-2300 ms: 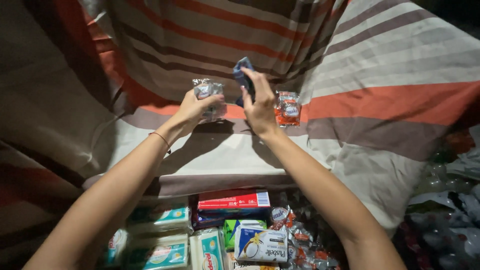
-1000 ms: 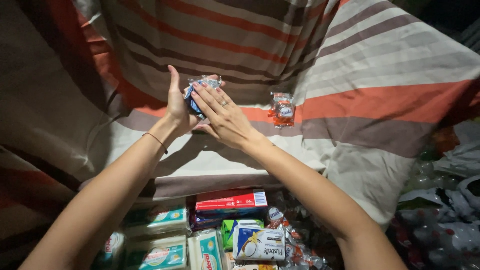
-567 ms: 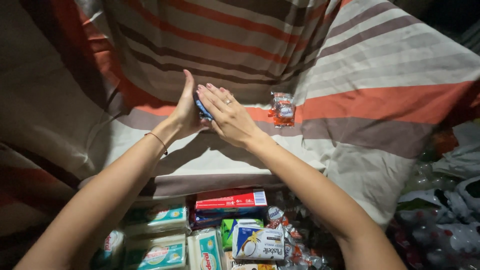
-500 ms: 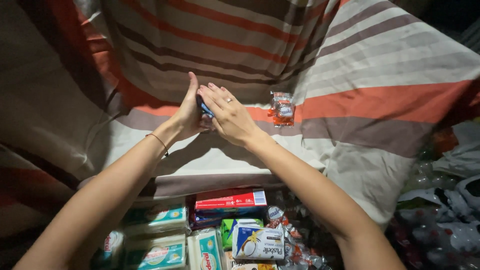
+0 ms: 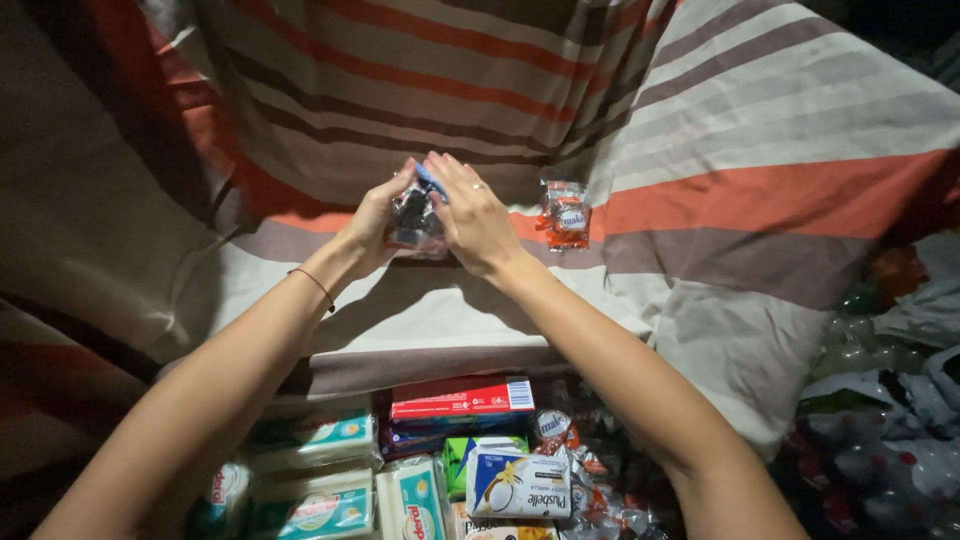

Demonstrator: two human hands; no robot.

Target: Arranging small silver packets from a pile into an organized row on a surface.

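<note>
**Both hands close around the clear packet**

Since a moment ago your hands have parted a little and the clear packet [image 5: 412, 218], then pressed almost out of sight between your palms, now shows between them. Your left hand [image 5: 372, 225] cups it from the left, fingers curled round its side; your right hand [image 5: 478, 218] lies against its right side, fingers stretched upward, a ring on one of them. A small blue item [image 5: 430, 180] peeks out at the top between your fingertips. So each grip is clamped on the packet, which stands upright just above the striped bedsheet [image 5: 760, 190].

Near your right hand, a second small packet [image 5: 565, 214] with orange contents lies on the sheet, apart from your fingers.

Below your forearms, a heap of goods sits at the bed's edge: a red flat box [image 5: 462, 398], a white pouch [image 5: 518, 484] with a coconut picture, and wrapped pale green bars [image 5: 315, 440] to the left.
</note>
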